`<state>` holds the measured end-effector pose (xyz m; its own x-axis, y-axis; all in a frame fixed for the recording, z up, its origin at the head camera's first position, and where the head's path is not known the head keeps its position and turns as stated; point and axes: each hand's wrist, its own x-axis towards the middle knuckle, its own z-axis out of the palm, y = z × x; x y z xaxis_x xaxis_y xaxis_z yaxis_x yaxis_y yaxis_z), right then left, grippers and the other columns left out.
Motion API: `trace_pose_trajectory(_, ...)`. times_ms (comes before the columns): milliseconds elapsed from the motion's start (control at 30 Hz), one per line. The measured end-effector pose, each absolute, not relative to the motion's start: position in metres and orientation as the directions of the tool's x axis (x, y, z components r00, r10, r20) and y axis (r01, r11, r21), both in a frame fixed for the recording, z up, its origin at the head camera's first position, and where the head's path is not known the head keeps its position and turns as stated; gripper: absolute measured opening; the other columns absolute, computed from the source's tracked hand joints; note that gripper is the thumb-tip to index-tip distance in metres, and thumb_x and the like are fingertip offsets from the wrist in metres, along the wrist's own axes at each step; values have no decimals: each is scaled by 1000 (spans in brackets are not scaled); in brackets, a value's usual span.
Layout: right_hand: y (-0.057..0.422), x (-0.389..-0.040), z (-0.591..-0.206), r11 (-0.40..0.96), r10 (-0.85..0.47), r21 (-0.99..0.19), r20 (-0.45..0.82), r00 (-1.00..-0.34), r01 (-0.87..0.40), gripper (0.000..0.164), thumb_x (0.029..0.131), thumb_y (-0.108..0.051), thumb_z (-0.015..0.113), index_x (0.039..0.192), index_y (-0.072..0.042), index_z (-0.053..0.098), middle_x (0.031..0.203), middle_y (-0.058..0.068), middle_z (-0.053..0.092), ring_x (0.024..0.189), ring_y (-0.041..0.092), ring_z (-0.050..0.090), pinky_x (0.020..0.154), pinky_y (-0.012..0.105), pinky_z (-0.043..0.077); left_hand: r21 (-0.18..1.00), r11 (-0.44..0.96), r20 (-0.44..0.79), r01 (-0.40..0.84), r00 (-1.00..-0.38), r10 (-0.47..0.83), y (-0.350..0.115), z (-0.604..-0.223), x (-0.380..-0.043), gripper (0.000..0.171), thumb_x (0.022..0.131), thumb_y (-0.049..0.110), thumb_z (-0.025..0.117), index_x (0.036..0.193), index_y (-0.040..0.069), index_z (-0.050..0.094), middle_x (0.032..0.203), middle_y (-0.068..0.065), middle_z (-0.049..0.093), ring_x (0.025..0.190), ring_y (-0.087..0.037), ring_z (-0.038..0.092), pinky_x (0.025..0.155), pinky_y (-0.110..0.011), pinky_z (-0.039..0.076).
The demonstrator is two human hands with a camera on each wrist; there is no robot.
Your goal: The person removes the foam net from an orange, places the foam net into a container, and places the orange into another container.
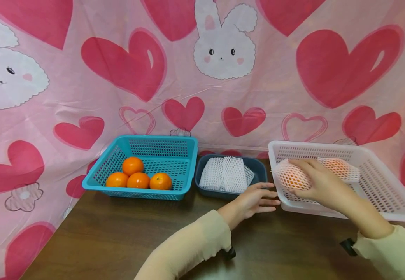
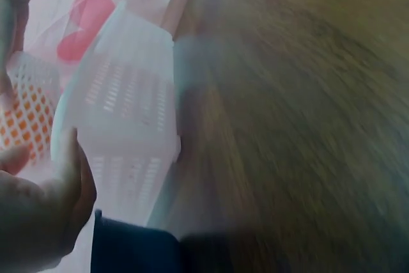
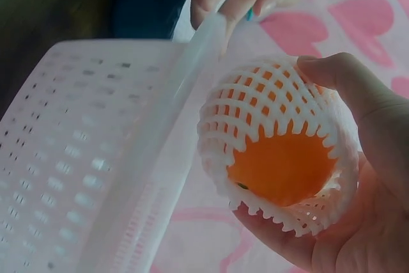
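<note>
Right hand (image 1: 318, 182) at left end of white rectangular perforated-plastic basket (image 1: 384, 194), fingers curled on round orange fruit in white foam netting (image 1: 292, 175). Left hand (image 1: 257, 198) just left of basket, fingers apart.

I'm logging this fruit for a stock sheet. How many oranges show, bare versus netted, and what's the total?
Bare oranges: 4, all in the teal basket
Netted oranges: 2, one in the right hand, one in the white basket
Total visible: 6
</note>
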<state>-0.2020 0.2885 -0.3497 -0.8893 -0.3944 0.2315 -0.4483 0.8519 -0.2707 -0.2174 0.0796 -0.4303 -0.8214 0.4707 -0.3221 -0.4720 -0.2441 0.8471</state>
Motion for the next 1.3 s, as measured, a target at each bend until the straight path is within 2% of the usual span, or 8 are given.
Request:
trace_pose_trajectory(167,277,-198,-349,834,-419,-258,282,-863,-489,90,72,-34,94,144,-2,51,129,31,55,115,50,56,87,72,47,876,-160,-282,-456,-752,596,63,-429,-219,39,102,9,57,141,6,54,131,-19,65,119,-37,64,100,-55,49)
trace_pose_trajectory(267,272,-196,-349,815,-436,-256,318,-842,-519,89,71,-32,95,143,-3,52,128,30,56,113,48,57,87,71,48,882,-126,-271,-455,-706,654,55,-428,-219,40,103,12,55,143,8,52,142,-22,57,124,-37,61,101,-56,49)
trace_pose_trajectory(433,263,-195,-351,791,-467,-235,366,-805,-565,87,69,-30,96,141,-4,54,127,27,58,112,46,59,87,69,49,892,-92,-260,-443,-669,696,43,-426,-219,42,105,15,54,146,9,49,145,-20,56,125,-34,61,100,-53,50)
trace_pose_trajectory(700,243,-193,-355,746,-500,-275,370,-783,-606,86,70,-29,95,141,-3,54,126,24,58,112,44,58,88,66,51,902,-87,-251,-424,-676,693,19,-429,-214,48,104,18,55,150,5,46,145,-21,55,125,-35,61,100,-53,50)
trace_pose_trajectory(867,232,-192,-366,726,-502,-302,382,-776,-618,85,71,-29,95,142,-5,54,125,21,59,106,40,62,83,64,54,904,-80,-265,-421,-696,667,7,-432,-211,51,103,21,58,150,4,46,137,-16,63,123,-33,62,101,-56,49)
trace_pose_trajectory(1067,219,-190,-381,700,-487,-355,397,-778,-620,83,72,-31,94,141,-6,57,126,18,60,108,37,61,86,60,53,897,-89,-294,-432,-735,611,-5,-436,-206,50,101,20,61,146,1,48,127,-13,68,121,-33,63,101,-57,48)
trace_pose_trajectory(1300,209,-188,-397,653,-490,-377,450,-747,-656,81,71,-30,95,140,-7,58,124,15,61,105,33,64,83,56,55,900,-103,-288,-424,-754,591,-22,-440,-197,55,99,17,61,149,1,44,129,-16,66,122,-37,62,99,-59,49)
